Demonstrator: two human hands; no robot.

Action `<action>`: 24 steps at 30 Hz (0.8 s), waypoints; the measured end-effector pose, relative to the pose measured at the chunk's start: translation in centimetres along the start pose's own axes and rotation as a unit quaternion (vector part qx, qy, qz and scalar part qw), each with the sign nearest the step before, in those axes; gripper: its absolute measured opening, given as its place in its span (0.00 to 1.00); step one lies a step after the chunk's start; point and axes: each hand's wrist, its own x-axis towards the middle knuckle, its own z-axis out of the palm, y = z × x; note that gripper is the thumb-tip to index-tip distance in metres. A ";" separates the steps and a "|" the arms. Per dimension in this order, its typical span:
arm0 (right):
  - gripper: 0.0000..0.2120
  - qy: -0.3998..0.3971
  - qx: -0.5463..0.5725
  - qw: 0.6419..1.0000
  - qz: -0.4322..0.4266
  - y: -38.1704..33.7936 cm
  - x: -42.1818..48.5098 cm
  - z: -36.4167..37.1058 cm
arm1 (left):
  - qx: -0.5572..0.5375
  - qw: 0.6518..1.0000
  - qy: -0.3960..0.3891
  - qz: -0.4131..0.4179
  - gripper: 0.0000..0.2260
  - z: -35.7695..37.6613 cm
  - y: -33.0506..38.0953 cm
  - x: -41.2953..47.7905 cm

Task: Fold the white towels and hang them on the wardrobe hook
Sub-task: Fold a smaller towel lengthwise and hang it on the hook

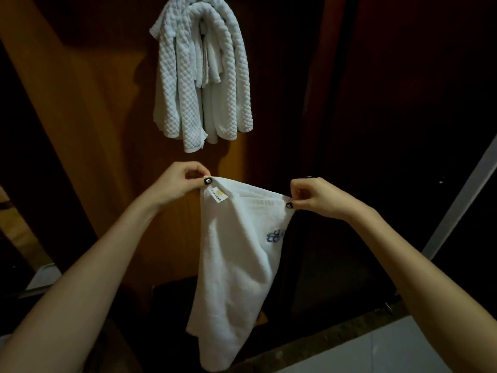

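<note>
Your left hand (183, 181) and right hand (314, 197) each pinch a top corner of the white towel (236, 251), limp below the hung quilted towels (201, 76). Likely soft and light; grip its corners.

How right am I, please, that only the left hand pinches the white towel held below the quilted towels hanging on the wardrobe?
Not quite: the head view shows both hands pinching the white towel, left hand and right hand each at a top corner.

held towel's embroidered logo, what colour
Blue, stitched on the white towel near the right hand; head view shows the logo best.
</note>
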 end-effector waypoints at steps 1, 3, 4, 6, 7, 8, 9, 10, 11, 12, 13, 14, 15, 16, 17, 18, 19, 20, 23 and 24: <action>0.06 -0.008 0.012 1.000 -0.002 -0.1 0.2 0.1 | -0.020 1.000 0.013 -0.006 0.06 -0.2 0.0 -0.3; 0.08 -0.037 0.042 0.998 -0.017 -0.9 0.8 1.1 | -0.037 0.999 0.020 -0.004 0.05 -0.4 0.5 -0.7; 0.12 -0.044 0.047 0.997 -0.029 -1.2 1.3 1.9 | -0.034 0.999 0.017 0.005 0.05 -0.3 0.9 -0.7; 0.14 -0.026 0.040 0.998 -0.037 -1.9 2.5 3.3 | -0.028 0.999 0.008 0.020 0.05 -0.5 1.6 -0.7; 0.13 -0.015 0.035 0.999 -0.034 -2.1 3.0 3.8 | -0.028 0.999 0.009 0.022 0.05 -0.8 1.9 -0.7; 0.11 -0.006 0.023 0.999 -0.030 -2.0 3.5 4.2 | -0.029 0.999 0.013 0.023 0.05 -1.2 2.1 -0.8; 0.10 -0.005 0.009 1.000 -0.027 -1.9 3.9 4.6 | -0.030 0.999 0.018 0.021 0.05 -1.6 2.2 -0.9; 0.08 -0.009 -0.001 1.000 -0.026 -1.6 4.2 4.9 | -0.032 0.999 0.025 0.017 0.05 -2.1 2.3 -1.1; 0.06 -0.015 -0.003 0.999 -0.029 -1.3 4.3 5.2 | -0.033 0.999 0.033 0.012 0.05 -2.6 2.1 -1.3; 0.04 -0.019 0.004 0.999 -0.033 -1.0 4.4 5.3 | -0.031 0.999 0.041 0.005 0.05 -3.1 2.0 -1.6; 0.05 -0.016 0.015 0.999 -0.036 -0.8 4.4 5.3 | -0.026 0.998 0.050 -0.004 0.05 -3.7 1.7 -1.8; 0.07 -0.004 0.027 0.999 -0.038 -0.5 4.5 5.1 | -0.021 0.998 0.059 -0.014 0.06 -4.3 1.3 -2.1; 0.09 0.013 0.041 0.998 -0.036 -0.2 4.7 4.7 | -0.018 0.997 0.068 -0.026 0.06 -4.9 0.8 -2.4; 0.10 0.031 0.058 0.997 -0.030 -0.1 4.8 4.4 | -0.016 0.996 0.076 -0.038 0.06 -5.4 0.3 -2.7; 0.11 0.045 0.075 0.996 -0.023 -0.2 5.0 4.0 | -0.015 0.995 0.080 -0.050 0.06 -5.7 -0.2 -3.0; 0.12 0.056 0.093 0.994 -0.017 -0.3 5.2 3.8 | -0.012 0.995 0.080 -0.060 0.05 -5.9 -0.5 -3.2; 0.13 0.064 0.111 0.992 -0.010 -0.5 5.4 3.8 | -0.010 0.995 0.079 -0.068 0.06 -6.0 -0.7 -3.4; 0.14 0.069 0.127 0.989 -0.005 -0.8 5.7 3.8 | -0.013 0.994 0.077 -0.074 0.06 -6.0 -0.8 -3.6; 0.16 0.073 0.178 0.981 -0.003 -1.0 6.5 3.5 | -0.039 0.992 0.061 -0.104 0.04 -6.4 -0.8 -4.0; 0.16 0.074 0.195 0.978 -0.006 -0.9 6.7 3.3 | -0.047 0.991 0.049 -0.115 0.03 -6.5 -0.7 -4.1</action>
